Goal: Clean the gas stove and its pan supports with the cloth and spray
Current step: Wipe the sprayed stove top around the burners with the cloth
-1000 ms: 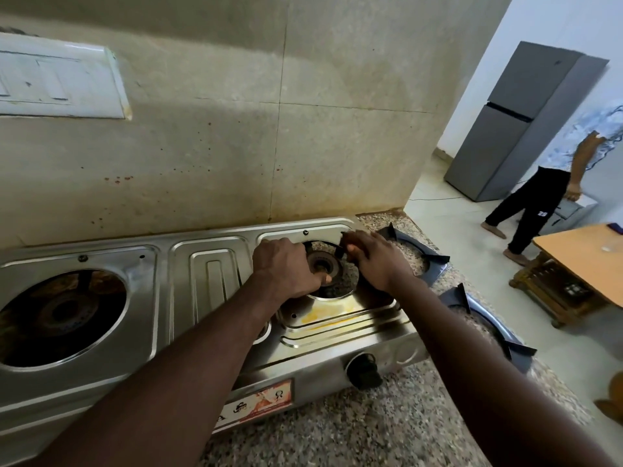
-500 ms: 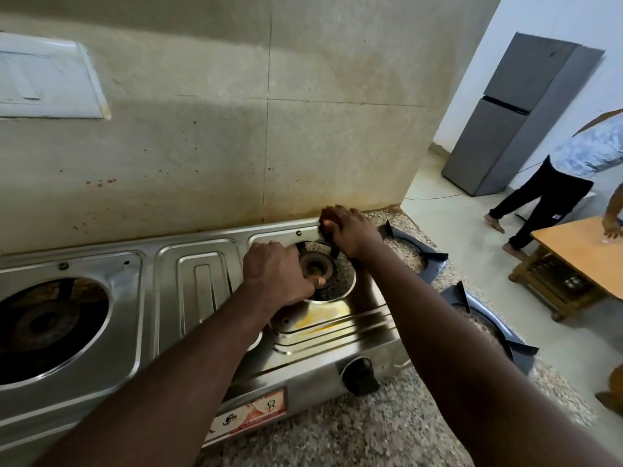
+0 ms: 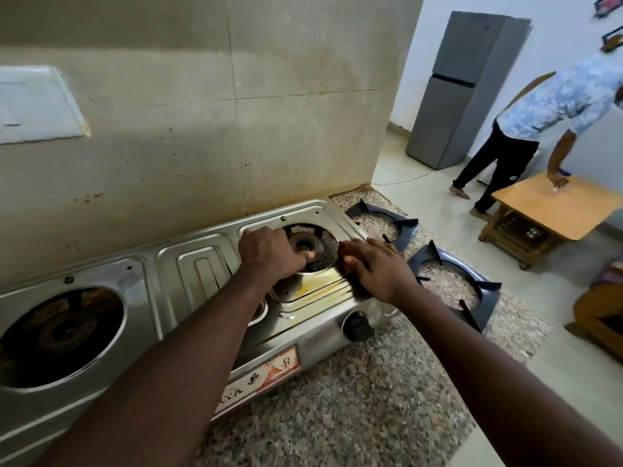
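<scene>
A steel two-burner gas stove [image 3: 202, 274] stands on a granite counter against the wall. Its right burner [image 3: 308, 246] and left burner [image 3: 60, 332] lie bare in their round openings. My left hand [image 3: 269, 254] is curled into a fist at the right burner's front left, with the thumb touching the burner's edge. My right hand [image 3: 374, 264] lies flat on the stove's right edge, fingers together, holding nothing. Two dark pan supports [image 3: 384, 224] [image 3: 455, 284] lie on the counter to the right of the stove. I see neither cloth nor spray.
A yellow stain [image 3: 317, 288] marks the steel in front of the right burner, above a black knob [image 3: 357, 326]. The counter [image 3: 354, 399] ends at the right. Beyond it a person [image 3: 526, 129] bends over a wooden table [image 3: 556, 210], near a grey fridge [image 3: 468, 85].
My right hand has moved from the back rim of the right burner opening to the stove's right edge. My left hand has stayed at the burner.
</scene>
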